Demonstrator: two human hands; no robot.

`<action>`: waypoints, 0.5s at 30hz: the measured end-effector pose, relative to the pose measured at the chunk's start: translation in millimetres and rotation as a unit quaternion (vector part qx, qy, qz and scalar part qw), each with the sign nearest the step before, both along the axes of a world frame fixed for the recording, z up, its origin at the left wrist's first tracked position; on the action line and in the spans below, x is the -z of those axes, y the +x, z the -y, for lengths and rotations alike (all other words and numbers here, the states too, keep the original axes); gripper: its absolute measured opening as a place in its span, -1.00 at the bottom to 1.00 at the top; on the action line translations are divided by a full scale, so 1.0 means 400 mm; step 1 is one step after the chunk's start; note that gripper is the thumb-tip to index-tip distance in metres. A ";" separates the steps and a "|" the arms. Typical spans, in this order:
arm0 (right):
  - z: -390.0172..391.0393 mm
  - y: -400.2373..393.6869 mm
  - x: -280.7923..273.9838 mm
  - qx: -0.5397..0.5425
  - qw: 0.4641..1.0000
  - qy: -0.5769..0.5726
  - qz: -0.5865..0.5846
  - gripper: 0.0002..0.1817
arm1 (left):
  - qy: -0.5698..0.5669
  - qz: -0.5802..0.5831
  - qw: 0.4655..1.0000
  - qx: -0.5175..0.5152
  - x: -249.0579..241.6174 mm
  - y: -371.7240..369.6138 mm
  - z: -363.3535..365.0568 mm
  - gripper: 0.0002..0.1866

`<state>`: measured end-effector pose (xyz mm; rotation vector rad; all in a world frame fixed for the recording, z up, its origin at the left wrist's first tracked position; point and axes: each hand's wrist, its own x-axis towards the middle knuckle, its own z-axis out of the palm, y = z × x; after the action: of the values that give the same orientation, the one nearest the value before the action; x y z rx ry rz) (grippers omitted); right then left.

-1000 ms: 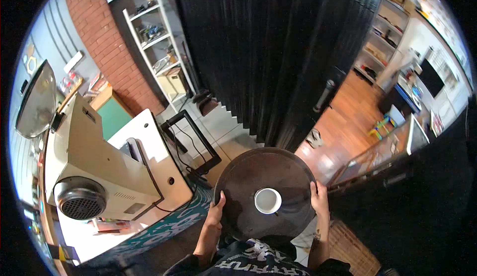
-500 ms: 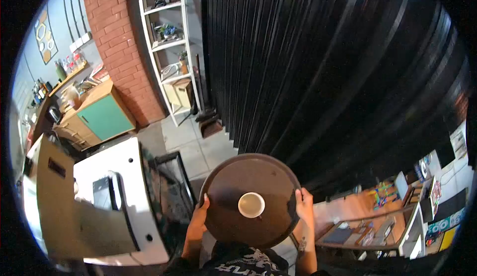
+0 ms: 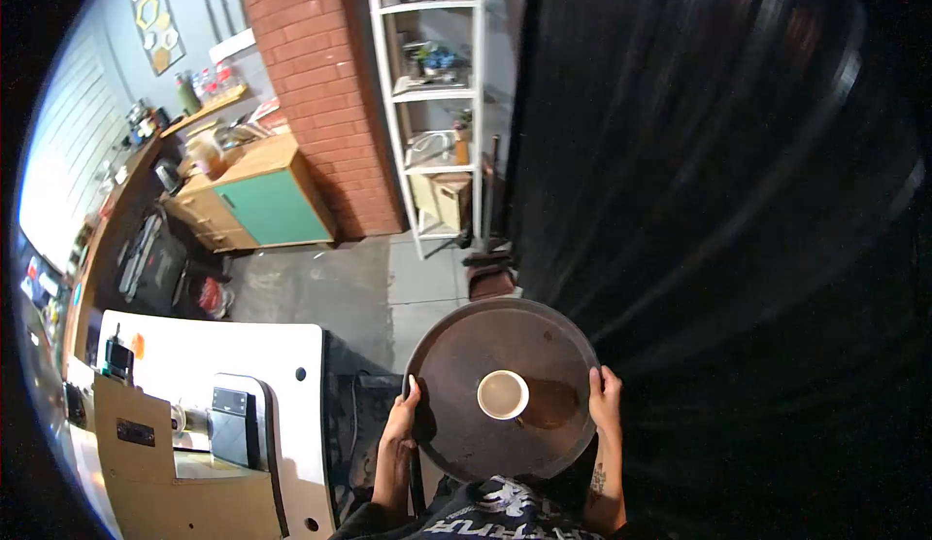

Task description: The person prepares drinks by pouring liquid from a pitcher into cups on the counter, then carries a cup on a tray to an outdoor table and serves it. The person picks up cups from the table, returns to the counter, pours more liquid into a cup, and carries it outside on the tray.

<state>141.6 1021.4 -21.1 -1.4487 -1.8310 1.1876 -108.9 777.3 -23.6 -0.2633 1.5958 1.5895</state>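
Taking clock directions from our tray, we have a black pleated curtain (image 3: 738, 200) filling the view from 1 to 4 o'clock. A white-topped counter (image 3: 272, 351) lies at 9 o'clock, and the beige machine (image 3: 218, 501) at 8 o'clock, with a black device (image 3: 230, 433) resting on its flat part. We see a red brick pillar (image 3: 311, 84) at 11 o'clock, with a white ladder shelf (image 3: 437, 95) just beside it, nearer 12. The wooden cabinet (image 3: 267, 205) with a green door is at 10 o'clock.

We hold the round brown tray (image 3: 466, 346) by its rim, in front of our body and well apart from the curtain's edge by the shelf. Our left hand (image 3: 398, 421) grips it near 9 o'clock, thumb on top; our right hand (image 3: 605, 399) grips it at 3 o'clock. The fingers under the tray are hidden. Near 12 o'clock, beyond the tray, we see a reddish-brown dustpan (image 3: 490, 283).

The white cup (image 3: 503, 395) is upright at about the middle of the tray, touched by neither hand, and looks pale beige inside. A dark brown patch (image 3: 550, 404) lies at its 3 o'clock; we cannot tell whether it is liquid or shadow.
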 end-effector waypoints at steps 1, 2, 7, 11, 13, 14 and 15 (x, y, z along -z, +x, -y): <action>-0.032 -0.054 -0.026 -0.030 1.000 0.000 0.006 -0.46 | -0.003 0.000 1.000 -0.023 0.004 -0.030 -0.016 -0.64; -0.066 -0.108 -0.034 -0.060 0.998 0.000 0.012 -0.48 | -0.011 -0.021 1.000 0.015 0.014 -0.070 -0.021 -0.56; -0.279 -0.368 0.093 -0.144 0.990 -0.008 -0.008 -0.40 | -0.033 -0.005 0.992 -0.118 0.005 -0.242 -0.176 -0.39; -0.391 -0.644 -0.026 -0.191 0.981 0.009 -0.016 -0.34 | 0.013 0.006 0.992 -0.128 -0.038 -0.418 -0.257 -0.26; -0.463 -0.793 -0.050 -0.216 0.976 0.016 -0.014 -0.34 | -0.013 -0.028 0.988 -0.154 -0.071 -0.501 -0.296 -0.22; -0.496 -0.860 -0.044 -0.254 0.967 0.002 -0.026 -0.36 | -0.045 -0.054 0.984 -0.164 -0.084 -0.534 -0.304 -0.18; -0.522 -0.920 -0.036 -0.293 0.956 -0.014 -0.033 -0.37 | -0.047 -0.049 0.980 -0.187 -0.109 -0.558 -0.314 -0.18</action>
<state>-226.2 1230.3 -6.7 -0.8767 -2.2827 1.5124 -332.2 902.7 19.8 -0.5712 1.7779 1.8323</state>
